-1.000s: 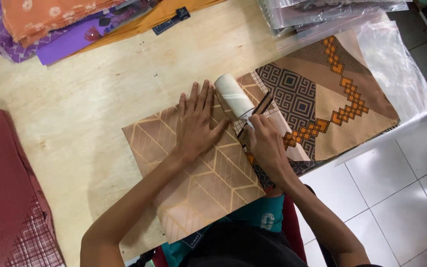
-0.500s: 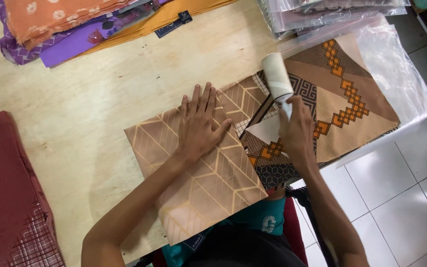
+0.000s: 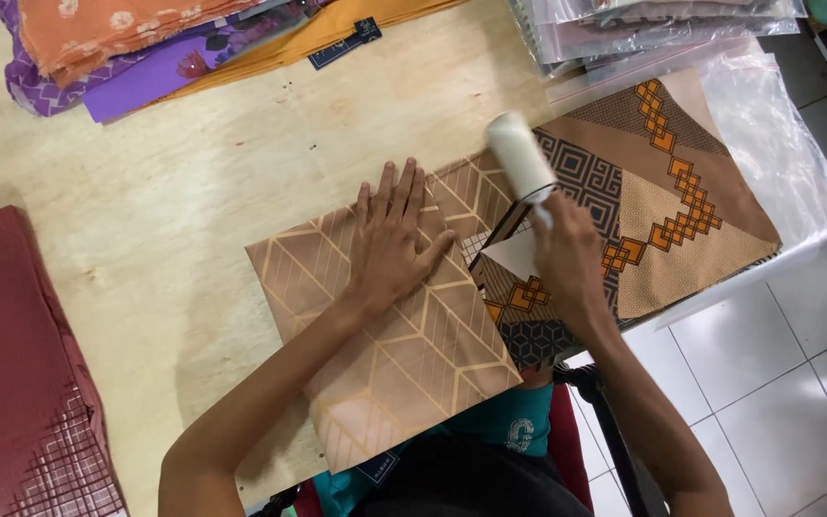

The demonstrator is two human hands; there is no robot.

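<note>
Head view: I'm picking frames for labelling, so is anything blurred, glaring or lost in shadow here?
Head view: the white lint roller in the right hand is smeared by motion blur; the left hand flat on the tan folded cloth is sharp; the clear plastic bag shows pale glare; lighting is even, with a soft shadow beside the left forearm on the wooden table.

A garment packing workshop is showing itself: folded patterned fabrics (image 3: pixel 145 48) are lying on a plywood tabletop (image 3: pixel 193 182), and bagged cloths (image 3: pixel 662 19) are stacking beside clear plastic sleeves (image 3: pixel 777 144).
</note>
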